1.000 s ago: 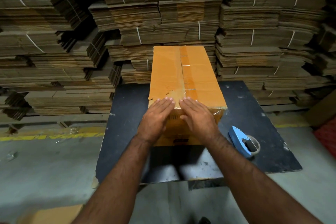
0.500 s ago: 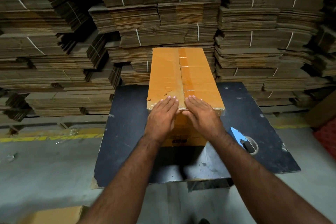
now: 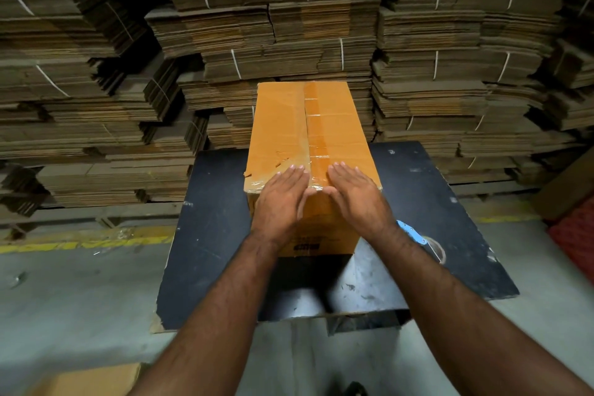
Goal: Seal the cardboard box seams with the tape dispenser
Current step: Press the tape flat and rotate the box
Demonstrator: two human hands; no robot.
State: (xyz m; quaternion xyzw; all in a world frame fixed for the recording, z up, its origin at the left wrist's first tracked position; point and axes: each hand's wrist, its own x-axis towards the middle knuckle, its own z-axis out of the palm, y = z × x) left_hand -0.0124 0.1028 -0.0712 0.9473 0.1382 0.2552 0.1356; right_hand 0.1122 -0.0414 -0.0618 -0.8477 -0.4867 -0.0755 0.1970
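Bundled flat cardboard stacks (image 3: 96, 80) are seen behind the black surface (image 3: 212, 235). The cardboard box (image 3: 337, 125) is stood on it, its top seam taped. The left hand (image 3: 279, 199) and right hand (image 3: 356, 194) are pressed flat on its near edge, each grip wide, nothing held. The blue tape dispenser (image 3: 418, 236) is lain just right of the box.

This is a packing warehouse or box storeroom. Across the whole upper half of the frame stand tall stacks of flattened cardboard sheets (image 3: 289, 26), bundled with white straps (image 3: 236, 64) and piled on low wooden pallets (image 3: 106, 219). The floor (image 3: 64, 299) is bare grey concrete with a worn yellow line (image 3: 83, 244) painted across it at middle left. In the centre a black worktable (image 3: 209, 251) carries a taped cardboard box (image 3: 337, 125).
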